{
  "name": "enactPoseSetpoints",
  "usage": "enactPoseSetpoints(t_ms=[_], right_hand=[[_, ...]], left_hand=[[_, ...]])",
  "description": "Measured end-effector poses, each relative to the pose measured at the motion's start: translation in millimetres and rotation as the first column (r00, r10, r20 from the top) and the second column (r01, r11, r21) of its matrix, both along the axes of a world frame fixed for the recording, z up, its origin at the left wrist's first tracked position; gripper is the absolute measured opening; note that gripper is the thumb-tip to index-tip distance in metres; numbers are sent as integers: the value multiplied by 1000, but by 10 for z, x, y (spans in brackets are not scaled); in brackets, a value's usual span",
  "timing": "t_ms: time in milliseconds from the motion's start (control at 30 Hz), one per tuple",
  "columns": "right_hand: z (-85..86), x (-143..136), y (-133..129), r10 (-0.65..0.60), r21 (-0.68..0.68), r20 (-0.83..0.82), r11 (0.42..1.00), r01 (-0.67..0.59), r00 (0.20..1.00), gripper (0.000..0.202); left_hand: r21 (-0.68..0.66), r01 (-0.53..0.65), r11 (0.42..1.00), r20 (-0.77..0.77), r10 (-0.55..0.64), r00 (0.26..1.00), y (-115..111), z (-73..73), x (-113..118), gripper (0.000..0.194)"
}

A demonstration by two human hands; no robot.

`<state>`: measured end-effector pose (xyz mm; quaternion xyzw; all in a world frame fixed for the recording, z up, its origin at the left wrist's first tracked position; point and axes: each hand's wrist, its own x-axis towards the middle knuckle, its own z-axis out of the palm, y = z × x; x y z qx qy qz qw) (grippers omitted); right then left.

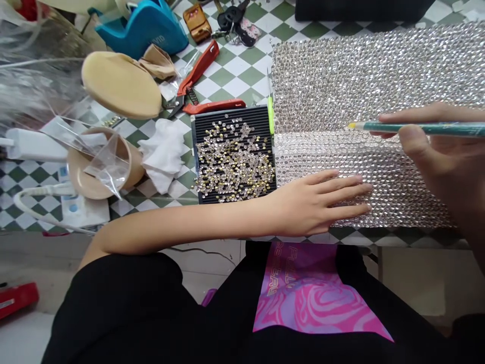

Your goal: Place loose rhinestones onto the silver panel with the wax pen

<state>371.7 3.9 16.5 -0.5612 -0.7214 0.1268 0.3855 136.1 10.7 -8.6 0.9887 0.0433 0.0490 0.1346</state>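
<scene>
Silvery sheet point(364, 76): right half of frame; I judge it weighty, flexible, bumpy; best held by its edges.
Sheet surface: dense rows of glittering stones, paler band midway.
Green pencil point(454, 129): right of frame; likely light, stiff; yellow tip at sheet, contact unclear to me.
Left hand point(322, 202): flat on sheet, grasping nothing.
Right hand point(441, 159): pinching pencil.
Black tray point(196, 126): centre, loose stones point(235, 167).

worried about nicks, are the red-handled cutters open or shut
Open: the red-handled cutters have their handles spread wide apart, the spring showing between them.
</scene>
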Motion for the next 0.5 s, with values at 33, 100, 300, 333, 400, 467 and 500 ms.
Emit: enactPoseSetpoints(t_ms=[33, 100, 300, 333, 400, 467, 500], right_hand=[[2, -4, 0, 2, -1, 3, 1000, -2, 1000, 19], [-2, -4, 8, 14, -18, 21, 1000, -13, 1000, 20], [-18, -1, 9, 11, -6, -14, 1000, -11, 1000, 21], [-13, -3, 9, -5, 20, -39, 1000, 6, 999, 20], [12, -16, 18, -34, 68, -54, 997, 38, 998, 19], [59, -58, 49, -10, 62, 13, 998, 9, 1000, 20], [88, -94, 75, 27, 46, 61, 998, -30, 998, 21]], left_hand=[[2, 0, 1000, 2, 0, 1000, -1, -2, -1, 57], [7, -1, 1000, 9, 1, 1000, -2, -8, -2, 57], [9, -5, 1000, 25, 5, 1000, -3, -19, -1, 56], [7, -7, 1000, 27, 7, 1000, -4, -20, 0, 56], [2, -8, 1000, 34, 8, 999, -5, -22, 0, 56], [-2, -8, 1000, 39, 9, 999, -8, -27, 0, 56], [-3, -7, 1000, 41, 7, 999, -8, -30, 0, 56]])
